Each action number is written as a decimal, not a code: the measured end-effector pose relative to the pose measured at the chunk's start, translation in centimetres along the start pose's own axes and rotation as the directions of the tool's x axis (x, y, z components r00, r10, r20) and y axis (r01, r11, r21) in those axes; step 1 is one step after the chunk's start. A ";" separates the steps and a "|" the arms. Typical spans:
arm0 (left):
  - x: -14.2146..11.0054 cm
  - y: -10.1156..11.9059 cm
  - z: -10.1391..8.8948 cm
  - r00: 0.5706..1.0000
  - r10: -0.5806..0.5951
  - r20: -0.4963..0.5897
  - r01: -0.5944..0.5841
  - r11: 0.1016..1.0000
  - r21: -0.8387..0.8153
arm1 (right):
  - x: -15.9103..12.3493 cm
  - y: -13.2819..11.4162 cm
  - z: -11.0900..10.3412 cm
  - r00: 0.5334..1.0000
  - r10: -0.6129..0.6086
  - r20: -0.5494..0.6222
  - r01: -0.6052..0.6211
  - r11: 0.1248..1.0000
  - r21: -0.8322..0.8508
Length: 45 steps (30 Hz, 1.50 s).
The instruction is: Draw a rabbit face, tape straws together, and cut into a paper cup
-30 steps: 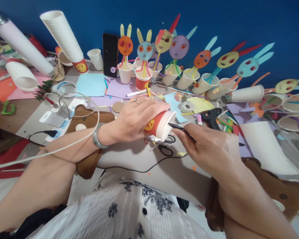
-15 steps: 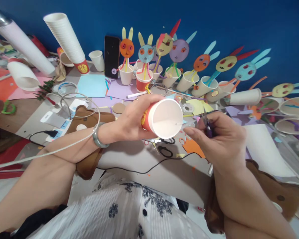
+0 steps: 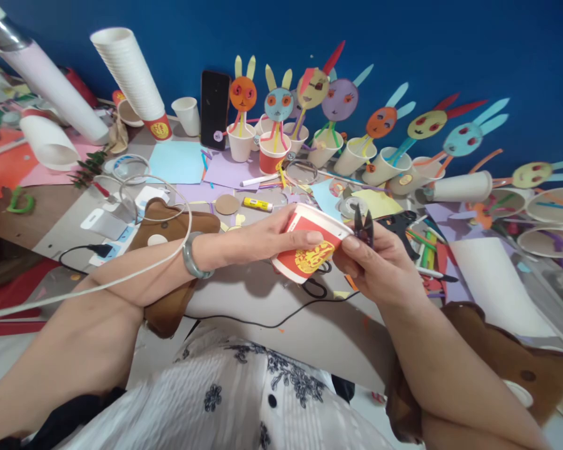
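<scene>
A red paper cup (image 3: 300,234) with a yellow printed design is in my left hand (image 3: 267,240), tilted with its white rim up and to the right. My left thumb lies across its printed side. My right hand (image 3: 380,262) grips small dark pliers (image 3: 363,226), their jaws pointing up and slightly apart beside the rim. The right thumb and fingertips touch the cup's rim. A small dark spot shows near the rim. Under the cup, black scissors handles (image 3: 316,284) lie partly hidden on the table.
Several paper cups holding rabbit-faced figures (image 3: 279,103) line the blue wall. A tall cup stack (image 3: 131,75) and a phone (image 3: 214,109) stand at the back left. A yellow glue stick (image 3: 258,204) lies behind my left hand. A white cable (image 3: 136,273) crosses over my left forearm.
My left hand has turned the cup, so its printed side faces me instead of its open mouth. My right hand has moved left to the rim, with the pliers' jaws now upright.
</scene>
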State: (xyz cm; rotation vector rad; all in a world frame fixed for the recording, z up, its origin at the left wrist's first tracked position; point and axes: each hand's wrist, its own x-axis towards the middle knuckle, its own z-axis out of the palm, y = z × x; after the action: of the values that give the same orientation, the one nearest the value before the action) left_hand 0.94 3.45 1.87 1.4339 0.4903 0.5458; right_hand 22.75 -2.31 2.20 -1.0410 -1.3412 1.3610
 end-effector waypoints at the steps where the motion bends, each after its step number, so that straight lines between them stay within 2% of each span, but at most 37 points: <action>1: 0.0 0.0 -0.2 0.999 0.012 -0.033 -0.010 0.999 0.037 | 0.0 0.1 0.0 1.000 0.020 0.016 -0.020 1.000 -0.012; 4: 0.1 0.0 -0.9 0.965 0.233 -0.118 -0.213 0.964 0.156 | 0.1 -0.1 0.0 0.994 0.085 0.075 -0.077 0.992 -0.095; 6: 0.1 0.3 -1.4 0.949 0.295 -0.106 -0.267 0.938 0.223 | 0.2 -0.5 0.2 0.988 0.113 0.110 -0.094 0.982 -0.164; 11: 0.1 1.1 -1.7 0.984 0.175 0.041 -0.180 0.959 0.217 | 0.4 -1.4 0.4 0.990 0.093 0.110 -0.060 0.959 -0.276; 17: 0.2 1.5 -1.6 0.988 0.068 0.138 -0.091 0.981 0.171 | 0.6 -1.9 0.1 0.994 0.029 0.106 0.010 0.934 -0.356; 23: 0.1 1.5 -1.5 0.989 0.012 0.146 -0.032 0.990 0.137 | 0.6 -1.8 0.1 0.993 0.057 0.103 -0.024 0.954 -0.300; 29: -0.2 1.4 -0.9 0.990 -0.034 0.137 0.038 0.999 -0.021 | 0.4 -1.4 0.2 0.989 0.091 0.117 -0.067 0.979 -0.193; 31: -0.2 1.4 -0.6 0.994 -0.039 0.106 0.048 0.996 -0.081 | 0.3 -1.3 0.3 0.991 0.093 0.092 -0.072 0.975 -0.210; 33: -0.2 1.3 -0.3 0.998 -0.041 0.049 0.048 0.988 -0.144 | 0.3 -1.2 0.4 0.999 0.039 0.014 -0.034 0.963 -0.269; 35: 0.0 1.1 -0.1 0.999 -0.044 -0.028 0.038 0.981 -0.189 | 0.1 -1.0 0.5 0.992 -0.085 -0.098 0.042 0.925 -0.377; 38: 0.3 0.6 -0.1 0.983 -0.032 -0.182 -0.005 0.980 -0.199 | -0.5 -0.8 0.5 0.927 -0.324 -0.191 0.156 0.792 -0.590; 41: 0.6 0.3 -0.3 0.950 -0.007 -0.313 -0.047 0.986 -0.163 | -1.3 -0.8 0.6 0.872 -0.476 -0.114 0.234 0.609 -0.758; 45: 0.4 0.3 -0.3 0.942 -0.027 -0.335 -0.017 0.992 -0.128 | -2.0 -1.0 1.1 0.855 -0.517 0.042 0.301 0.428 -0.853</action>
State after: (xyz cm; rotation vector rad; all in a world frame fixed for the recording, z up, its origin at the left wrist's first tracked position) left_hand 1.08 3.96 2.14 1.2186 0.7161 0.8109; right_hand 22.12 -4.54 3.13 -1.2880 -1.9658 0.1079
